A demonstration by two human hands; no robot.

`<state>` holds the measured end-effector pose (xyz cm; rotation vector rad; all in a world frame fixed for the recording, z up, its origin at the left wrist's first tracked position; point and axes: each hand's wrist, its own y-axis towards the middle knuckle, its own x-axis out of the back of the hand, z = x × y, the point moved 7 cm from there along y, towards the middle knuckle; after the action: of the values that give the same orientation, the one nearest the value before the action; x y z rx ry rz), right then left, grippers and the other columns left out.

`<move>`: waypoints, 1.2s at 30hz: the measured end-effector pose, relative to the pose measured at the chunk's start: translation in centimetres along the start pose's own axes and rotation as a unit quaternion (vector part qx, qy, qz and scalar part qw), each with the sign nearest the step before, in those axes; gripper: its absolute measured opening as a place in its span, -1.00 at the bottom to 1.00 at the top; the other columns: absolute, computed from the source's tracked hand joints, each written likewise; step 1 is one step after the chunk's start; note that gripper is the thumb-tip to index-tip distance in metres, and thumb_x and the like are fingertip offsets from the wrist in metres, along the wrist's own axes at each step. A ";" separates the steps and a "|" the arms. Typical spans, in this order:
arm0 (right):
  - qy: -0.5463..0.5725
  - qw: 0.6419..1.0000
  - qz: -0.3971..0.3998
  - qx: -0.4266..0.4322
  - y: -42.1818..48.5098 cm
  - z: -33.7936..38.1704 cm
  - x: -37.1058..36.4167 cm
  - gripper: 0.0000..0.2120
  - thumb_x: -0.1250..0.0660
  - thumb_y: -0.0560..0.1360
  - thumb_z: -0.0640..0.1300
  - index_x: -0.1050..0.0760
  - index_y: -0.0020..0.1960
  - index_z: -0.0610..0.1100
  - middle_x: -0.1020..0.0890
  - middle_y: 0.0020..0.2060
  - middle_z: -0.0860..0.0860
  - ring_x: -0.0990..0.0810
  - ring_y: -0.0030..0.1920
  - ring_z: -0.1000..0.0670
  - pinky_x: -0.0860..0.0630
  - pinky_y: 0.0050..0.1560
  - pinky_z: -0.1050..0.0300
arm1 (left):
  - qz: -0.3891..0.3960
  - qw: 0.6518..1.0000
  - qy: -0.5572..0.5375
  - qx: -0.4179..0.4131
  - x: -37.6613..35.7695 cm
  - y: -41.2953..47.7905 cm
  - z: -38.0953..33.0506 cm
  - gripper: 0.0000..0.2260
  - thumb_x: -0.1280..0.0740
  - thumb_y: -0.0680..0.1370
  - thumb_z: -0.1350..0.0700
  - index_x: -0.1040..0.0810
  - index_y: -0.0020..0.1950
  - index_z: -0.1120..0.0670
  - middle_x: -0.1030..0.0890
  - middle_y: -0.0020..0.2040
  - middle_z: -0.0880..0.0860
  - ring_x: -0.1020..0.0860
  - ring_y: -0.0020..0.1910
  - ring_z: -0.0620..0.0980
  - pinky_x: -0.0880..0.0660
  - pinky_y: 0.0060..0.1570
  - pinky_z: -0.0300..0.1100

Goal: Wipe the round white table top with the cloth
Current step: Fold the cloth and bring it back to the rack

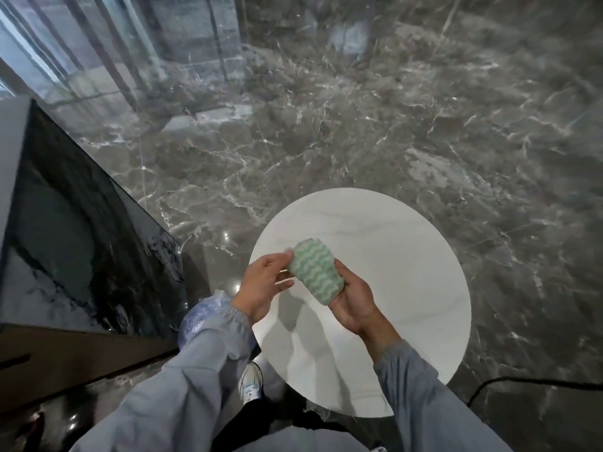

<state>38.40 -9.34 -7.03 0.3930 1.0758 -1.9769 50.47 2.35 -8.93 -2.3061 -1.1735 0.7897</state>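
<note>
A folded green-and-white cloth is held over the round white table top, the left hand pinching one edge and the right hand curling its fingers round the other end, with a plastic bag, contents unclear, beside the left wrist.

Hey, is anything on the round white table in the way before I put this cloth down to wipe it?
Nothing visible is. The left hand and right hand hold the cloth just over the table top, and no object shows on the white surface under or around it.
</note>
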 end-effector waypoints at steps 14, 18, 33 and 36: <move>-0.308 0.936 -0.108 0.132 -0.6 7.0 0.0 -0.83 -0.38 0.63 -0.10 -0.68 0.15 -0.14 -0.74 0.06 -0.14 -0.69 0.02 -0.06 -0.61 0.07 -0.02 | 0.084 0.994 -0.051 -0.052 -5.0 -0.2 -4.9 -0.66 -0.41 0.58 0.20 -0.50 0.34 0.22 -0.67 0.21 0.22 -0.65 0.20 0.16 -0.56 0.24 0.10; -0.285 0.941 -0.093 0.157 -1.5 8.2 -0.6 -0.82 -0.45 0.59 -0.12 -0.67 0.17 -0.15 -0.75 0.06 -0.14 -0.72 0.08 -0.14 -0.64 0.13 -0.11 | 0.083 0.995 0.015 -0.053 -7.6 -0.8 -4.7 -0.51 -0.57 0.47 0.13 -0.49 0.33 0.19 -0.70 0.14 0.18 -0.69 0.13 0.12 -0.61 0.14 0.09; -0.144 0.976 -0.089 0.141 -2.8 10.7 -0.2 -0.75 -0.30 0.67 -0.13 -0.59 0.30 -0.16 -0.72 0.18 -0.12 -0.68 0.23 -0.17 -0.57 0.28 -0.17 | 0.120 0.991 -0.039 -0.043 -8.8 -1.6 -6.2 -0.67 -0.22 0.58 0.35 -0.56 0.32 0.19 -0.66 0.23 0.20 -0.63 0.23 0.21 -0.53 0.26 0.17; -0.137 0.976 -0.088 0.142 -3.2 11.2 -0.1 -0.74 -0.29 0.68 -0.09 -0.59 0.31 -0.16 -0.72 0.19 -0.13 -0.69 0.22 -0.17 -0.57 0.27 -0.17 | 0.141 0.988 -0.058 -0.036 -9.6 -2.0 -6.1 -0.70 -0.27 0.63 0.23 -0.54 0.36 0.16 -0.63 0.29 0.18 -0.59 0.30 0.21 -0.47 0.33 0.22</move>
<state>37.14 -17.42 1.33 0.1686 0.6751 -2.2734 48.73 -5.27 -0.38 -2.5525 -0.9457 1.0084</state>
